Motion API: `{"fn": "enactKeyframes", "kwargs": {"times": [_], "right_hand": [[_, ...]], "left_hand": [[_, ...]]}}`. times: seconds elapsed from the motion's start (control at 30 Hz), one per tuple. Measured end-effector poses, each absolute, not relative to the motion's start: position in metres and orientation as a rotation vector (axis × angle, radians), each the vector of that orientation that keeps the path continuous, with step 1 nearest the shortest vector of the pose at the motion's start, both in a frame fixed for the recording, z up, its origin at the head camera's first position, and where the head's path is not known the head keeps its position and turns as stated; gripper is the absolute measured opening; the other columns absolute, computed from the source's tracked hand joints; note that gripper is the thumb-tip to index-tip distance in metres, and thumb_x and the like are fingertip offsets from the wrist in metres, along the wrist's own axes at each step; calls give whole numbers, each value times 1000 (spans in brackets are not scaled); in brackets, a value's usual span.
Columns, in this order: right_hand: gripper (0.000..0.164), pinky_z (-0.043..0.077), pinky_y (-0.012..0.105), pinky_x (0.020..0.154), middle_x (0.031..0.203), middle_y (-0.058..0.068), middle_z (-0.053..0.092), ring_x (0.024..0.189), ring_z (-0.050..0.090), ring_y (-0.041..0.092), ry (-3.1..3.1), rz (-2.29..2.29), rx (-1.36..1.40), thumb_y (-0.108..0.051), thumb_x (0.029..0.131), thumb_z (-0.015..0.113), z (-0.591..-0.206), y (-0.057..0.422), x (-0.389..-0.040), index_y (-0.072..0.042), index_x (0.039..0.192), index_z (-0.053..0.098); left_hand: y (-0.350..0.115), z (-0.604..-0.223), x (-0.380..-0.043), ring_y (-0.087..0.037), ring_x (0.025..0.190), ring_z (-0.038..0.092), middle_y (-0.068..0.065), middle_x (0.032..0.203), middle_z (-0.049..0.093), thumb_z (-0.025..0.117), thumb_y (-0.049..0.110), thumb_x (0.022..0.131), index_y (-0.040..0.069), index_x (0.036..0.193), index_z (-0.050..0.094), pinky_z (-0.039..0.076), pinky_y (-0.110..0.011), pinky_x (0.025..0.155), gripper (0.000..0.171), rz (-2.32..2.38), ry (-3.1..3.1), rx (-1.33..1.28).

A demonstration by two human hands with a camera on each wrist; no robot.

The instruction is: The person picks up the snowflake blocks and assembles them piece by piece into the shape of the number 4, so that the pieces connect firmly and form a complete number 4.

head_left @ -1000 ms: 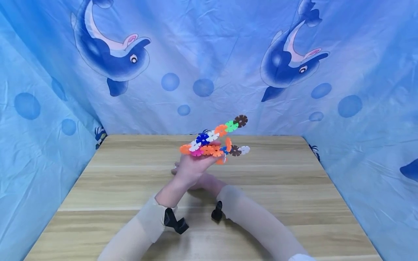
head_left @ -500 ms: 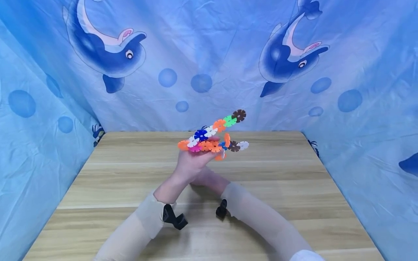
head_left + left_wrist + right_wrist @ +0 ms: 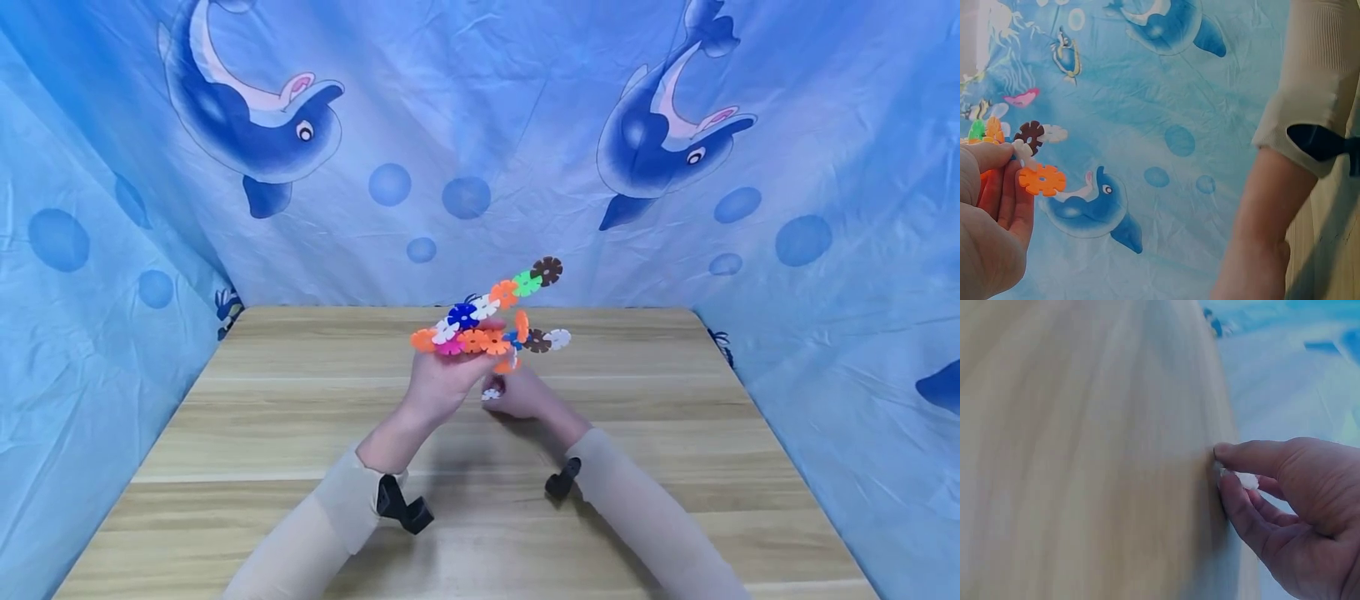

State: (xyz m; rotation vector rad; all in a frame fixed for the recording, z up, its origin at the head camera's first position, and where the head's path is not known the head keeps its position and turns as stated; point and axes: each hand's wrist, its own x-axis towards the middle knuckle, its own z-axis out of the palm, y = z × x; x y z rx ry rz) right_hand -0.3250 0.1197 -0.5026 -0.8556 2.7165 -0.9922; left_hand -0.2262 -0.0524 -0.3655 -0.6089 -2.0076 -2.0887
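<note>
My left hand (image 3: 438,385) grips a branching chain of interlocked plastic snowflake discs (image 3: 472,341), held above the table. Its pieces are orange, white, blue, pink, green and brown. In the left wrist view, an orange disc (image 3: 1042,180) and a brown disc (image 3: 1029,137) stick out past the thumb and fingers. Just to the right and lower, my right hand (image 3: 519,395) pinches a small white snowflake disc (image 3: 492,394), with something dark beside it. The right wrist view shows that white disc (image 3: 1248,480) partly hidden among the curled fingers.
The wooden table (image 3: 300,433) lies under both hands. A blue cloth with dolphins (image 3: 300,133) hangs behind it and along both sides. Each sleeve carries a black wrist mount (image 3: 405,505).
My right hand has come out from behind and below the left hand and moved right, now with a white snowflake disc in view. The left hand and its chain stay nearly in place.
</note>
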Motion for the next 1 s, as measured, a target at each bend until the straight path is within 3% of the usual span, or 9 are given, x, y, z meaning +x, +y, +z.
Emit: {"fn": "enactKeyframes", "kwargs": {"times": [0.1, 0.2, 0.5, 0.83, 1.0], "right_hand": [[10, 59, 31, 81, 89, -2, 74, 84, 65, 11, 2763, -944, -745, -14, 87, 83, -500, 142, -327, -14, 95, 76], [9, 60, 31, 83, 92, -3, 76, 85, 67, 10, 2760, -938, -642, -14, 89, 83, -498, 169, -329, -16, 97, 79], [23, 55, 30, 74, 95, 8, 73, 82, 64, 17, 2802, -1075, -559, -4, 93, 70, -470, 223, -328, -3, 115, 77], [20, 60, 18, 74, 100, 23, 75, 83, 71, 14, 2840, -1579, -552, 0, 95, 74, -407, 227, -314, 6, 114, 71], [18, 63, 18, 76, 97, 16, 74, 81, 74, 14, 2729, -1909, -628, 3, 95, 73, -370, 216, -298, 8, 112, 67]], "left_hand": [[-52, -365, -227, -30, 120, 75, -25, 128, 73, 78, -8, 89, -6, 129, 68, 64, -30, 97, 41, -2134, -1972, -622], [-53, -365, -227, -34, 121, 74, -24, 128, 74, 79, -7, 89, -5, 130, 67, 64, -30, 96, 43, -2157, -1971, -604], [-54, -366, -228, -35, 124, 72, -21, 129, 74, 80, -5, 89, -1, 129, 68, 64, -31, 97, 42, -2151, -2001, -556], [-53, -368, -228, -10, 108, 77, -26, 128, 72, 80, -5, 90, 0, 133, 66, 65, -30, 95, 45, -2180, -1967, -611], [-52, -369, -229, -10, 109, 77, -25, 128, 73, 80, -5, 90, -2, 132, 67, 64, -29, 95, 43, -2167, -1972, -608]]}}
